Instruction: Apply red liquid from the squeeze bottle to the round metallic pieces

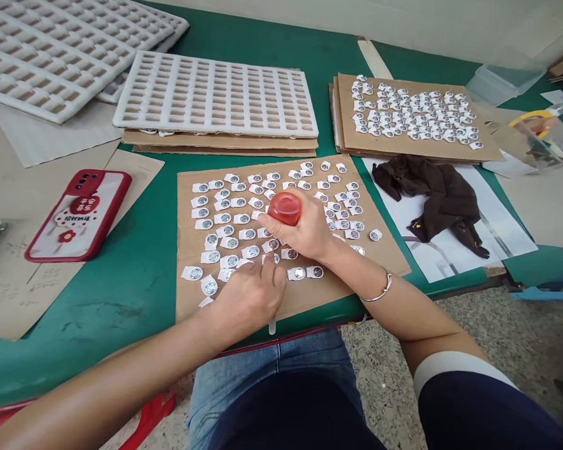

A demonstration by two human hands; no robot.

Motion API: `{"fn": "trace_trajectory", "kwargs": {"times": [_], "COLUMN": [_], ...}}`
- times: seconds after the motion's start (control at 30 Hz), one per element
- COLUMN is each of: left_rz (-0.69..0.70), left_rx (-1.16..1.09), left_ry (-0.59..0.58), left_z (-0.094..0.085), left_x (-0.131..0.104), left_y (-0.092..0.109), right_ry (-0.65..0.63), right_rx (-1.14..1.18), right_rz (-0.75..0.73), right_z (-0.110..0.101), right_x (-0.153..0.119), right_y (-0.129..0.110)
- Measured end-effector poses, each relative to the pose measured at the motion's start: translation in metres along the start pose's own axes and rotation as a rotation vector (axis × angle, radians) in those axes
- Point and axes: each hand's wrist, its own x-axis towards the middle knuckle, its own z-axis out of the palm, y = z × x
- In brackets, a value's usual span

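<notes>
A brown cardboard sheet lies at the table's front edge, with many small white pieces bearing round silvery discs in loose rows. My right hand is wrapped round a red rounded bottle, held over the middle of the sheet; the bottle's lower end is hidden by the fingers. My left hand rests low on the sheet with fingers curled, its fingertips at a disc piece below the bottle. A thin pale stick end shows beneath the left hand, by the table edge.
A white slotted tray lies on stacked cardboard behind; more trays are at the back left. A red-cased phone lies left. Right are another filled cardboard, dark cloth, a clear box and yellow-handled scissors.
</notes>
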Motion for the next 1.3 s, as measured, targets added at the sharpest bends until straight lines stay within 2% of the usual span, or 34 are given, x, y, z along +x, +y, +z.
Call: {"fn": "trace_trajectory", "kwargs": {"times": [0.13,0.2,0.33,0.4,0.5,0.7,0.77,0.9,1.07,1.17,1.3], "left_rz": [-0.028,-0.048,-0.159,-0.217,-0.236,-0.326,-0.364,-0.406,-0.394,-0.369,-0.359], "left_rx": [-0.06,-0.122,-0.278,-0.396,-0.591,-0.716,-0.73,-0.81,-0.873,-0.874,-0.872], "left_ry": [-0.047,-0.113,-0.27,-0.285,-0.246,-0.005,0.036,-0.003,-0.028,-0.035,-0.042], "left_z": [-0.003,-0.007,-0.012,-0.012,-0.011,-0.015,-0.016,-0.012,-0.006,-0.003,-0.002], "left_x": [0.0,0.002,0.01,0.012,0.01,-0.006,-0.009,-0.012,-0.012,-0.01,-0.008], "left_y": [-0.001,-0.006,-0.025,-0.037,-0.052,-0.062,-0.063,-0.066,-0.066,-0.064,-0.063], "right_ry": [-0.03,-0.052,-0.127,-0.185,-0.179,0.092,0.158,0.254,0.311,0.286,0.192], "right_rx": [-0.017,-0.024,-0.039,-0.043,-0.028,0.098,0.144,0.238,0.413,0.426,0.391], "right_rz": [-0.011,-0.007,0.041,0.073,0.107,0.16,0.2,0.301,0.329,0.329,0.343], "right_z": [-0.001,-0.003,-0.01,-0.015,-0.02,-0.02,-0.019,-0.02,-0.023,-0.024,-0.023], "right_x": [0.0,0.001,0.004,0.004,-0.002,-0.017,-0.019,-0.019,-0.018,-0.021,-0.026], "right_y": [-0.003,-0.005,-0.012,-0.017,-0.024,-0.019,-0.015,-0.01,-0.009,-0.008,-0.008]}}
